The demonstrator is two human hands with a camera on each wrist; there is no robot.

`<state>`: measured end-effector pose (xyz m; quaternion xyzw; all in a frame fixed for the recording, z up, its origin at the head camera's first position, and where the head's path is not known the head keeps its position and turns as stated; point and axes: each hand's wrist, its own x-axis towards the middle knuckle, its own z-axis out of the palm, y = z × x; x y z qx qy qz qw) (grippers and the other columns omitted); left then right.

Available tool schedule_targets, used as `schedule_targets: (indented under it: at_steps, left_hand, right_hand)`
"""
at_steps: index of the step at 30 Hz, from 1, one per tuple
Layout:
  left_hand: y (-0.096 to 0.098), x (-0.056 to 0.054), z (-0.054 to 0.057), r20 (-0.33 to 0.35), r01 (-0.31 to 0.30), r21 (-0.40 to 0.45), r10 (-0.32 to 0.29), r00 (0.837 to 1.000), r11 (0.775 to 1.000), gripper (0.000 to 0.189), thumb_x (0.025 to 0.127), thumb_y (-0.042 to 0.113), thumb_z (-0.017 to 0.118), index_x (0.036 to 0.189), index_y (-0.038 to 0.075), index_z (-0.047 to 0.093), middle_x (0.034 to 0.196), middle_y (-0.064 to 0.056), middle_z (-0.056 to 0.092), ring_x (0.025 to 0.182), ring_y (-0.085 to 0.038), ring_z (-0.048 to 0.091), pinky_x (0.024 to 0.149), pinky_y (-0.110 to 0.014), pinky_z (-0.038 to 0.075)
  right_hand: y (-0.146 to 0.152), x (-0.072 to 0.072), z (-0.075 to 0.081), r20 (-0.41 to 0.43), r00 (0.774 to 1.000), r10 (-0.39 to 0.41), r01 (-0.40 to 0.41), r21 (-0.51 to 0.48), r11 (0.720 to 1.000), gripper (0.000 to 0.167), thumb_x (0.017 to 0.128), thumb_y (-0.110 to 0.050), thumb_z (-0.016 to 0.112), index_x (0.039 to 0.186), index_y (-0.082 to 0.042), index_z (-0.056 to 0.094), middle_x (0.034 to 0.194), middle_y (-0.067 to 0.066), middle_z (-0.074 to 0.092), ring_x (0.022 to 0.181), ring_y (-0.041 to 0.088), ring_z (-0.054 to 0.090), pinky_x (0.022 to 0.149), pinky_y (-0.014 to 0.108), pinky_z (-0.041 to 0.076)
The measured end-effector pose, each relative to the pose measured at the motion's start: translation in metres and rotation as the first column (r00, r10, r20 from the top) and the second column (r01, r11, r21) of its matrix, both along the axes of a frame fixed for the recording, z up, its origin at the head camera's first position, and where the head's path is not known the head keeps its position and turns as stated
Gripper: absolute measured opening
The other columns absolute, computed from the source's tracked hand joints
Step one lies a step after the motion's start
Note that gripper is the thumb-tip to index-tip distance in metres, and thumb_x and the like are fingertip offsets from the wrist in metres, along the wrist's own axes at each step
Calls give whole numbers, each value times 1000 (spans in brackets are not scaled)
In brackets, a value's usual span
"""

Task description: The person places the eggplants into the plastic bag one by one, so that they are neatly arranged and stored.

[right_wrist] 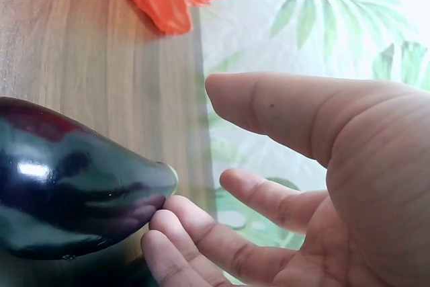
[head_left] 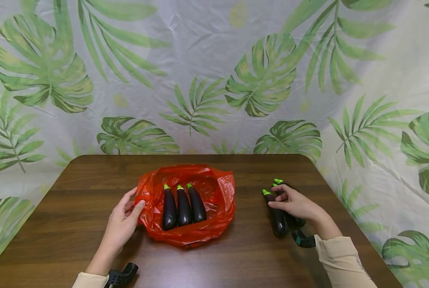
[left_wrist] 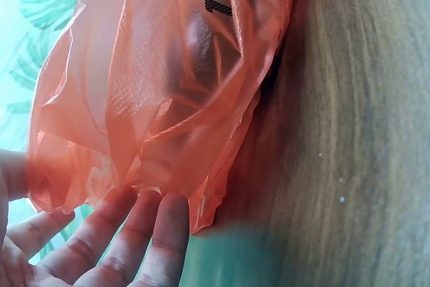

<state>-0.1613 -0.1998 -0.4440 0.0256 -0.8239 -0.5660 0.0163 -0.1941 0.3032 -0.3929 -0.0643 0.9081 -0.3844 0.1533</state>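
Note:
A red plastic bag (head_left: 226, 188) lies spread with its mouth upward on the table, and three dark eggplants (head_left: 183, 208) with green tips rest side by side in it. My left hand (head_left: 121, 220) pinches the bag's left edge between thumb and fingers. In the left wrist view, those fingers (left_wrist: 124, 233) are at the bag's gathered rim. To the right, my right hand (head_left: 299, 205) is over a small group of eggplants (head_left: 277, 222). In the right wrist view, fingertips touch or nearly touch the narrow end of one eggplant (right_wrist: 74, 179); the thumb is apart from it. The hand partly hides the group.
The brown wooden table (head_left: 247, 256) carries the bag at centre and the loose eggplants near its right side. Behind it hangs a leaf-patterned cloth (head_left: 207, 60). A black wrist device (head_left: 122, 276) is on the left wrist, another (head_left: 303, 240) on the right.

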Motion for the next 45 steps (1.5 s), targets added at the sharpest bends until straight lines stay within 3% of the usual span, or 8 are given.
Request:
schedule_targets:
  at_steps: [18, 27, 39, 45]
  left_hand:
    - [-1, -2, -3, -10, 5, 8, -5, 1000, 1000, 57, 112, 26, 58, 165, 15, 39, 137, -29, 67, 95, -9, 73, 80, -23, 64]
    - [0, -2, -3, -24, 3, 2, -3, 1000, 1000, 56, 112, 26, 59, 163, 15, 41, 133, -28, 68, 93, -7, 72, 79, -21, 63]
    - [-1, -1, -4, 4, 2, 7, -2, 1000, 1000, 57, 112, 26, 58, 165, 16, 39, 138, -28, 66, 99, -15, 73, 80, -21, 64]
    - [-1, -1, -3, 2, 0, 10, 0, 1000, 1000, 56, 112, 26, 58, 164, 16, 40, 137, -28, 67, 97, -12, 73, 80, -20, 63]
  right_hand:
    - [-11, -5, -20, 9, 1000, 4, -4, 0, 1000, 71, 95, -20, 83, 148, 8, 47, 100, 9, 61, 91, 21, 58, 84, 33, 50]
    - [-14, -4, -26, 56, 998, 37, -35, -39, 999, 61, 98, -22, 78, 143, 8, 51, 95, 9, 64, 85, 19, 58, 73, 27, 48]
    - [-17, -2, -34, 64, 998, 10, -7, -44, 999, 49, 98, -23, 74, 137, 4, 60, 97, 9, 66, 89, 21, 59, 76, 31, 48]
    - [-18, -1, -33, 63, 998, -8, 11, -44, 999, 46, 101, -20, 69, 137, 6, 60, 98, 10, 69, 88, 20, 59, 75, 31, 48]
